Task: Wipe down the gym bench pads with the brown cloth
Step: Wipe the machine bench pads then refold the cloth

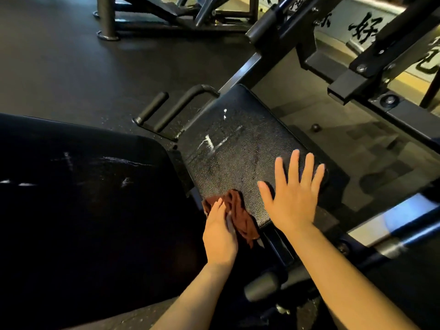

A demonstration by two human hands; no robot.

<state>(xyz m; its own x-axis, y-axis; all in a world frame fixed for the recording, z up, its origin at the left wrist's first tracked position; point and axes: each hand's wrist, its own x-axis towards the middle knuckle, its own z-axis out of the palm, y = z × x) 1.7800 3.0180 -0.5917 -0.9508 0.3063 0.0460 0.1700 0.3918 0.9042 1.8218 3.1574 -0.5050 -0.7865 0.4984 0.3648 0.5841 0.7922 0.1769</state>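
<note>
1. Head view, looking down at two black bench pads; the seat pad (pixel 238 148) is the landmark here.
2. The left hand (pixel 220 236) is at the seat pad's near corner, fingers curled round the bunched brown cloth (pixel 240 215), which lies partly on that corner and partly hangs off its edge.
3. The right hand (pixel 292 198) rests flat on the seat pad's near right part, fingers straight and spread, gripping nothing.
4. White streaks and specks (pixel 209 141) show across the middle and far part of the seat pad, so wiping there looks unfinished.
5. The back pad (pixel 83 186), left of the seat pad, also carries pale smears; it seems yet to be cleaned.
6. Judged from this, the task looks at an early stage.
</note>
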